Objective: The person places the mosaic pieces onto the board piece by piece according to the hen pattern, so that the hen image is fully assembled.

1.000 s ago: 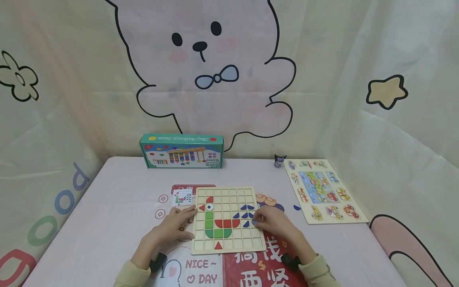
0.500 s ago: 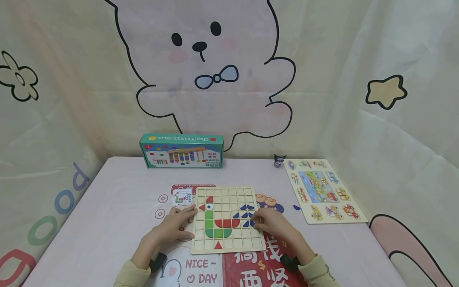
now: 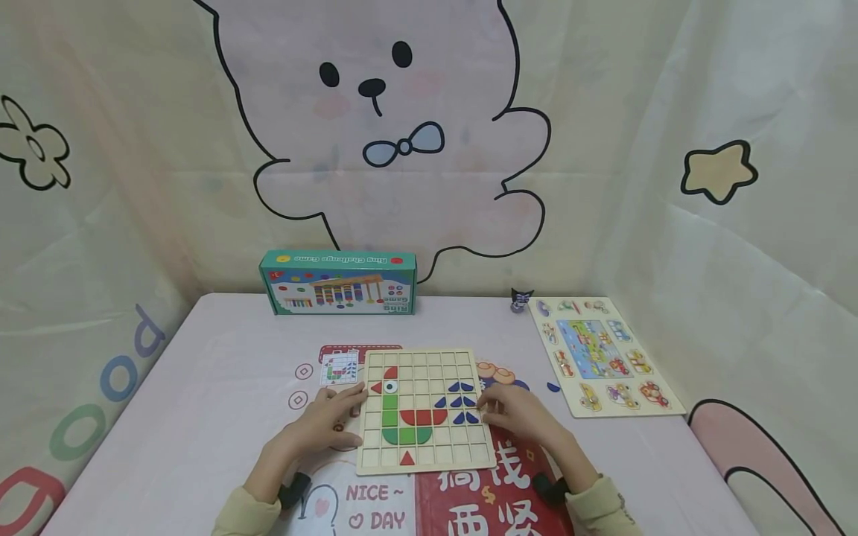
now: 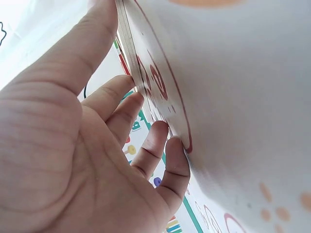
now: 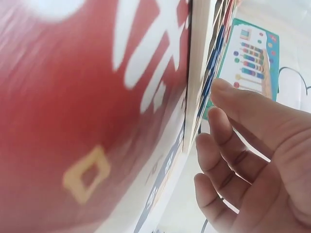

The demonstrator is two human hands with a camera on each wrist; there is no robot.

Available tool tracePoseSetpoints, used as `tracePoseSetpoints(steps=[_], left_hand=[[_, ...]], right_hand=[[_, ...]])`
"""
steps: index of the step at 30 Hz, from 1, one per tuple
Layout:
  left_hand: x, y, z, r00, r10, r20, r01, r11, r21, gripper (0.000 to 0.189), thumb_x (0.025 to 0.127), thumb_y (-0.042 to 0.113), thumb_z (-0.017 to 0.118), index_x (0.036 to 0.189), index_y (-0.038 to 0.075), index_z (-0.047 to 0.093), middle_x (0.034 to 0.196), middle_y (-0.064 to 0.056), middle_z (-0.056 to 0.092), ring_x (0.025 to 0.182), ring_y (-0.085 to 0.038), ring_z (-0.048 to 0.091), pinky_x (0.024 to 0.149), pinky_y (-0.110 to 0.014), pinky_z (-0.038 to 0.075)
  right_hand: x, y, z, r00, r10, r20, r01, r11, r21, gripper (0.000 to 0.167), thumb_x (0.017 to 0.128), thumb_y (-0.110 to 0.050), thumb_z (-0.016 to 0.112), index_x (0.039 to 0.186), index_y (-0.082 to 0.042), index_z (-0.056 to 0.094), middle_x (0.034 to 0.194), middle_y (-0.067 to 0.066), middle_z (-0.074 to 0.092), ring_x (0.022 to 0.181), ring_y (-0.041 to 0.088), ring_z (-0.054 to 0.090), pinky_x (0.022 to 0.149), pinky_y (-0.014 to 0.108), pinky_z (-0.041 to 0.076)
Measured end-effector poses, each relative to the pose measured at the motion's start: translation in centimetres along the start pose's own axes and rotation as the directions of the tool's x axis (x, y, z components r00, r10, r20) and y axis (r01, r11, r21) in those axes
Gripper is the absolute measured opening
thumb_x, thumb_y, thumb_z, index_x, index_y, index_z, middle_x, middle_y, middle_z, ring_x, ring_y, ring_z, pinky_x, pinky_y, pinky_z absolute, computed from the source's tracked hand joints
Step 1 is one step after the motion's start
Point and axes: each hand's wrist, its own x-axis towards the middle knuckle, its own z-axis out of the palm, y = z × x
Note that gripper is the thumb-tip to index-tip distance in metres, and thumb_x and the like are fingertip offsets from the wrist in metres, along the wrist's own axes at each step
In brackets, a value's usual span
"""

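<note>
A wooden grid board (image 3: 462,450) lies on the table, with coloured pieces forming a bird-like figure. Its neck has green squares (image 3: 389,409), its body red and green pieces, and its right side several blue pieces (image 3: 459,419). A red triangle (image 3: 407,458) sits near the board's lower edge. Spread along the left edge, my left hand (image 3: 322,423) touches the board with its fingers and thumb. By the right edge is my right hand (image 3: 519,417), its fingers loosely bent beside the blue pieces; nothing shows between the thumb and fingers (image 5: 221,121).
A small pattern card (image 3: 339,368) lies behind the board's left corner. One loose blue piece (image 3: 553,387) lies to the right, near a picture puzzle board (image 3: 566,398). At the back stand a green game box (image 3: 338,283) and a small dark figurine (image 3: 521,300).
My right hand has set a blue piece into the lowest blue row and let it go, then drawn back slightly to the right. The left hand stays at the board's edge.
</note>
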Motion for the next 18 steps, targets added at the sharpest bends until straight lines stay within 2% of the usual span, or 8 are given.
tracePoseSetpoints(steps=[9, 18], left_hand=[[-0.2, 0.1, -0.1, 1.000, -0.002, 0.003, 0.002, 1.000, -0.007, 0.077, 0.070, 0.037, 0.078, 0.138, 0.024, 0.046, 0.148, 0.008, 0.033, 0.096, -0.015, 0.032, 0.072, -0.032, 0.034], [0.0, 0.1, -0.1, 1.000, 0.002, 0.003, -0.002, 1.000, 0.002, 0.077, 0.070, 0.038, 0.077, 0.138, 0.022, 0.046, 0.148, 0.008, 0.034, 0.095, -0.015, 0.032, 0.071, -0.032, 0.034]], right_hand=[[-0.4, 1.7, -0.4, 0.995, 0.089, -0.042, -0.090, 0.995, -0.038, 0.014, 0.078, -0.021, 0.073, 0.092, -0.020, 0.069, 0.079, -0.013, 0.058, 0.072, 0.004, 0.049, 0.066, 0.025, 0.043], [-0.7, 3.7, -1.3, 0.980, 0.195, -0.046, -0.196, 0.981, -0.016, 0.013, 0.078, -0.019, 0.073, 0.090, -0.019, 0.068, 0.075, -0.011, 0.055, 0.070, 0.007, 0.048, 0.064, 0.027, 0.041]])
